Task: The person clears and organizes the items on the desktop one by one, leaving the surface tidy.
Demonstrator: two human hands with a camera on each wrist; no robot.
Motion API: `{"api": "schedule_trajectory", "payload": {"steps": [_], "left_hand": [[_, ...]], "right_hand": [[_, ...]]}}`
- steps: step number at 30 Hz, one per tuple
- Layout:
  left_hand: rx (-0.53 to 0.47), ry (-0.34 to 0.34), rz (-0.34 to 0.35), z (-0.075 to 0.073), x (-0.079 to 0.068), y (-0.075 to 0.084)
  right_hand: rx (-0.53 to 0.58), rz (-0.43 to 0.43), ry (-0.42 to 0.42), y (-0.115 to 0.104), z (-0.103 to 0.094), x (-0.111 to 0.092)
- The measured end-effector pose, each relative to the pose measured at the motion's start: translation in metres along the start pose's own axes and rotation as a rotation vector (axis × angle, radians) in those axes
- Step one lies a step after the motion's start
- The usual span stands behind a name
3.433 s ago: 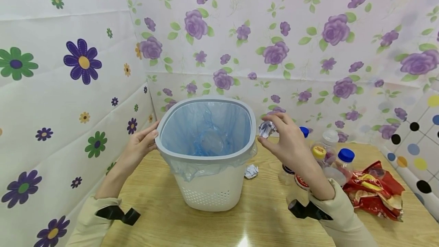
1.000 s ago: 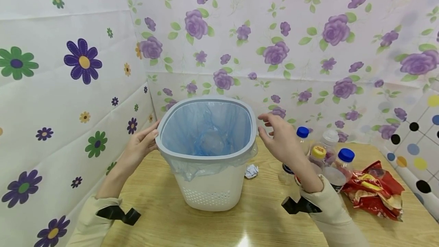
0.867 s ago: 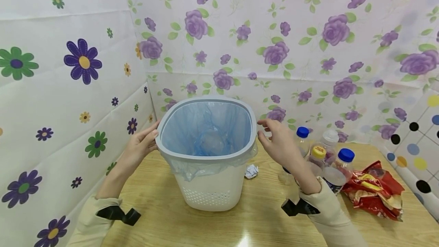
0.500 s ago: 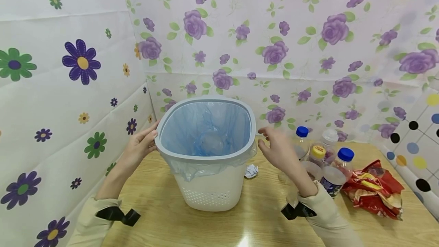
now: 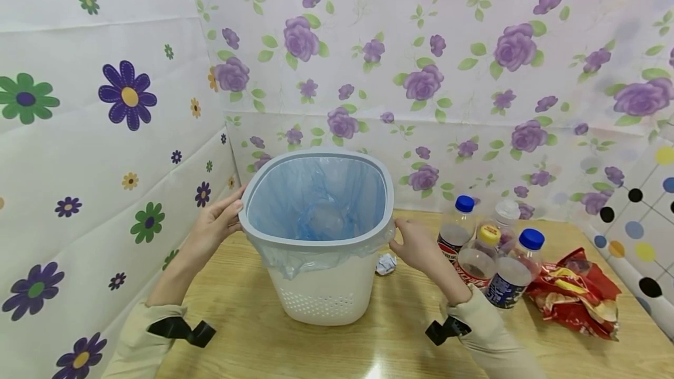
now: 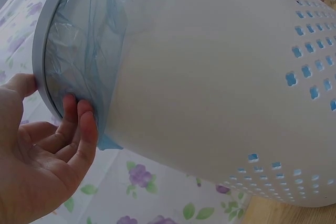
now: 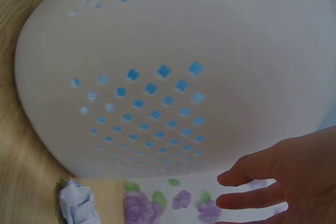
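A white trash can with a grey rim stands on the table, lined with a blue translucent bag. My left hand grips the rim at its left side; in the left wrist view the thumb is on the rim and the fingertips touch the bag below it. My right hand is beside the can's right side, below the rim. In the right wrist view, its fingers are extended and hold nothing. A crumpled paper ball lies on the table between that hand and the can.
Several plastic bottles stand at the right, among them a blue-capped bottle and a yellow-capped bottle. Past them lies a red snack bag. Flower-patterned sheets hang behind and left of the wooden table.
The crumpled paper my right hand pinched near the rim earlier is gone from it. That hand has since lowered along the can's right side. My left hand has stayed on the rim.
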State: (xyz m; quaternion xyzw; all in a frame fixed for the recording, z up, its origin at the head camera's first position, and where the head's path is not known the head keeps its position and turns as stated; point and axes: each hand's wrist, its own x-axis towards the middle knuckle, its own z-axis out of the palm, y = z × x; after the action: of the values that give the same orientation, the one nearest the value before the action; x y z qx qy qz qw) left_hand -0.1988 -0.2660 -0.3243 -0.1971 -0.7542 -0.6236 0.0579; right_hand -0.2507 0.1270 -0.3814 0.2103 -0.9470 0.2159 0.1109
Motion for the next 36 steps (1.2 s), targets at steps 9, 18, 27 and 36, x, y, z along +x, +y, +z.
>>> {"api": "schedule_trajectory", "payload": {"steps": [9,18,27,36], "left_hand": [[0.016,-0.002,-0.024,0.000,0.001,0.004],[-0.094,-0.020,-0.059,-0.001,0.001,0.009],[-0.139,-0.028,-0.072,0.000,0.002,0.009],[-0.159,-0.018,-0.073,0.000,0.001,0.008]], "right_hand": [[-0.001,-0.039,-0.097,0.017,0.030,0.006],[0.033,-0.022,-0.220,0.025,0.053,0.011],[-0.033,-0.020,-0.392,0.027,0.070,0.009],[-0.102,-0.032,-0.419,0.029,0.081,0.003]]}}
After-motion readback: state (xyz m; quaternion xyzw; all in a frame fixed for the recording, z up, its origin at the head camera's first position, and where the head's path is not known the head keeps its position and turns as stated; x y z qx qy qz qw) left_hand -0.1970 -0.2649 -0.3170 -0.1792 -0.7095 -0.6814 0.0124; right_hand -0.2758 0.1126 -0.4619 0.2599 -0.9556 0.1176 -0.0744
